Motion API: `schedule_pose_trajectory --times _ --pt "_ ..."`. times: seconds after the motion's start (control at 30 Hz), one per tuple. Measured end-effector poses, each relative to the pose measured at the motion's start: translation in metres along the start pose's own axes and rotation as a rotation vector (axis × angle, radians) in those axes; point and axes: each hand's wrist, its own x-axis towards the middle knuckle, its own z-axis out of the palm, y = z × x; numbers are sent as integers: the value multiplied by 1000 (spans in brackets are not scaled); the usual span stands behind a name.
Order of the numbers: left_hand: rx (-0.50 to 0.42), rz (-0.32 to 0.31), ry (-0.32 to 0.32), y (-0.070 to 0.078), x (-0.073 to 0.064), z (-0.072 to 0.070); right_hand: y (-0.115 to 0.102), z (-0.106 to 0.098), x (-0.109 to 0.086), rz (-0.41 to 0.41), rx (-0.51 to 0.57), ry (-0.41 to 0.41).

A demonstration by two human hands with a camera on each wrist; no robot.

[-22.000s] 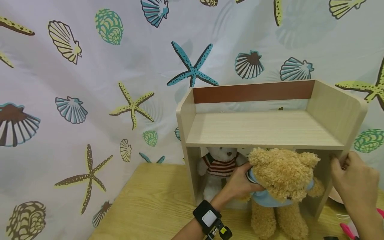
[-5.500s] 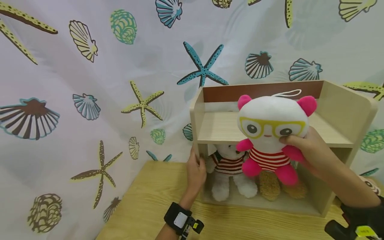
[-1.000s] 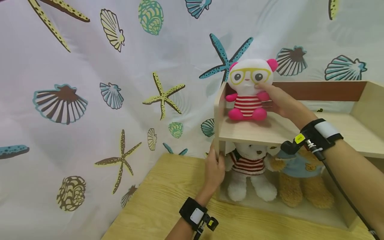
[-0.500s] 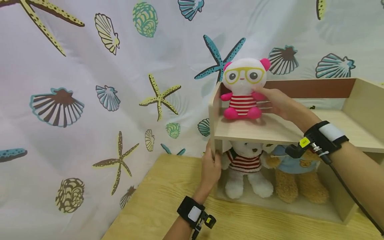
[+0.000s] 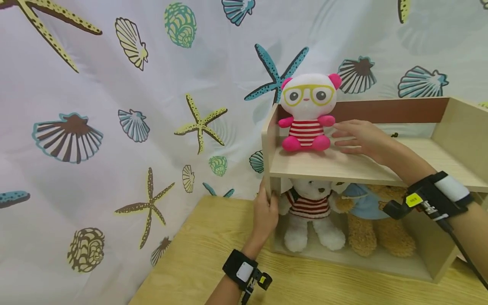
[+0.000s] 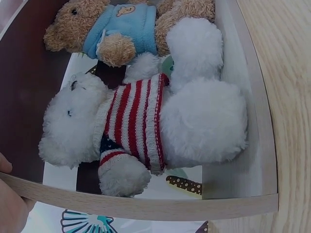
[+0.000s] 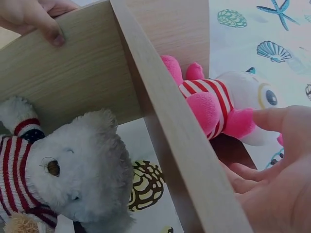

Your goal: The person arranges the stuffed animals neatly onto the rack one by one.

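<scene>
On the upper board of a small wooden shelf (image 5: 385,163), at its left end, sits a white and pink panda plush (image 5: 306,112) with yellow glasses and a striped body. Just right of it is my right hand (image 5: 366,137), fingers extended and apart, holding nothing. In the right wrist view the thumb (image 7: 272,119) is close by the panda's pink arm. My left hand (image 5: 265,214) grips the front edge of the shelf's left side panel (image 7: 73,68). Below, a white teddy bear (image 6: 204,121) in a striped sweater sits beside a brown teddy bear (image 6: 131,29) in blue.
The shelf stands on a wooden table (image 5: 198,245) against a hanging cloth (image 5: 145,84) printed with shells and starfish. A cable runs from the right wristband (image 5: 438,197) along the forearm. The brown bear's head is mostly hidden in the head view.
The brown bear went into the lower compartment, then the panda onto the upper board. Within the last half second my right hand lets go of the panda and draws back right. The left hand keeps its grip.
</scene>
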Motion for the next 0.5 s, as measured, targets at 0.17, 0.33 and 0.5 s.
schedule_pose_trajectory --times 0.17,0.33,0.5 --pt "-2 -4 11 0 -1 2 10 -8 -16 -24 -2 12" --pt "-3 -17 11 0 -3 2 20 -18 -34 -82 -31 14" --pt "23 -9 16 0 0 1 24 -31 -53 -154 -11 11"
